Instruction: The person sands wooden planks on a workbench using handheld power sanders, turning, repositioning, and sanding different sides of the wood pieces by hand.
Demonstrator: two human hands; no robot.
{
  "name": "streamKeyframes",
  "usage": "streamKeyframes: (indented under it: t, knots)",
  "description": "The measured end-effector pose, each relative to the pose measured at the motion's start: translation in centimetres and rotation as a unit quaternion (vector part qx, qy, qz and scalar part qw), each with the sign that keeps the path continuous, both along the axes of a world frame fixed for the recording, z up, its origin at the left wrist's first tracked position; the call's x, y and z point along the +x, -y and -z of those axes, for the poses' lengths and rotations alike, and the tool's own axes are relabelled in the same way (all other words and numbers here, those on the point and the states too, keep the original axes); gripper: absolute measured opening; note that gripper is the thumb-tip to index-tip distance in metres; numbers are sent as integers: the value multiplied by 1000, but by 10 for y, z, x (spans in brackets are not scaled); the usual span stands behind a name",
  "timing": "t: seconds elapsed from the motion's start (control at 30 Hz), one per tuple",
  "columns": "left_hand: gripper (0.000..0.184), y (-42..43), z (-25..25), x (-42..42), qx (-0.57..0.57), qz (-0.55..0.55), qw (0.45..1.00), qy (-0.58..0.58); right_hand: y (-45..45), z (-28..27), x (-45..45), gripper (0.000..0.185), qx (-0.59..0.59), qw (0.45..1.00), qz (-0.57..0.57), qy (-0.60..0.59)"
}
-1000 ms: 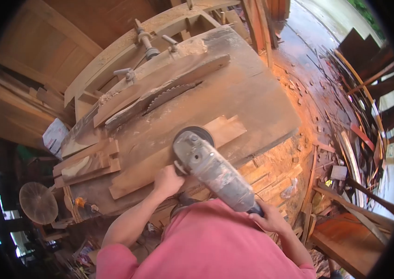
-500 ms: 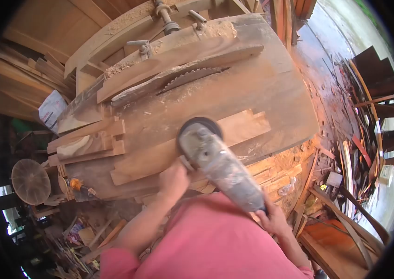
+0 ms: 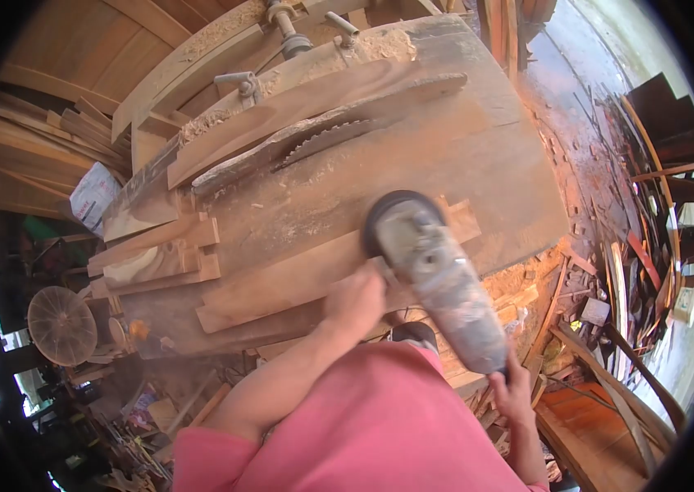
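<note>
An angle grinder (image 3: 445,287) with a dark round disc (image 3: 375,217) lies across a long wooden board (image 3: 277,283), its disc over the board's right part. My left hand (image 3: 357,297) is closed around the side handle near the grinder's head. At the rear end of the grinder's body, my right hand (image 3: 513,389) grips the casing, with part of its fingers hidden behind it. The board rests on a dusty worktable (image 3: 519,172), and its right end has a stepped cut. Whether the disc touches the wood cannot be made out.
A toothed saw blade (image 3: 326,141) sticks up through the table beyond the board, beside a wooden fence (image 3: 281,111). Shaped wood pieces (image 3: 158,254) lie at the left. A round fan (image 3: 61,326) stands lower left; wood scraps (image 3: 601,328) cover the ground at right.
Both hands have moved the grinder to the right along the board. Its disc has gone from the middle toward the board's right end. The board has stayed in about the same place.
</note>
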State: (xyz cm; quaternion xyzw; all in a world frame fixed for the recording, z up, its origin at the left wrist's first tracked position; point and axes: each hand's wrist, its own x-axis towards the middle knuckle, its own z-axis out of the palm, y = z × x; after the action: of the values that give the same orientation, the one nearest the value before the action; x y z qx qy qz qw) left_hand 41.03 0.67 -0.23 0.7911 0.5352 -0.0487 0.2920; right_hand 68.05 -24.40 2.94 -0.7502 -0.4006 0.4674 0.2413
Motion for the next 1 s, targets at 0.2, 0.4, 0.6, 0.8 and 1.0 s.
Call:
streamKeyframes:
  t: [0.2,0.4,0.6,0.8,1.0]
  knots:
    - [15,-7,14,61,183,107,973,96,12,-5,17,82,27,995,95,-12]
    - [18,15,15,-61,81,-13,996,-24,-12,3,-42,77,-13,999,-43,-8]
    - [38,51,2,-190,86,-175,980,-45,-63,-1,-123,80,73,974,-216,-4]
    - [42,47,7,-177,46,-140,988,-55,-48,-4,-111,79,13,981,-194,5]
    - [33,-1,-4,-15,25,0,1000,-18,8,-6,-27,80,-66,998,-4,8]
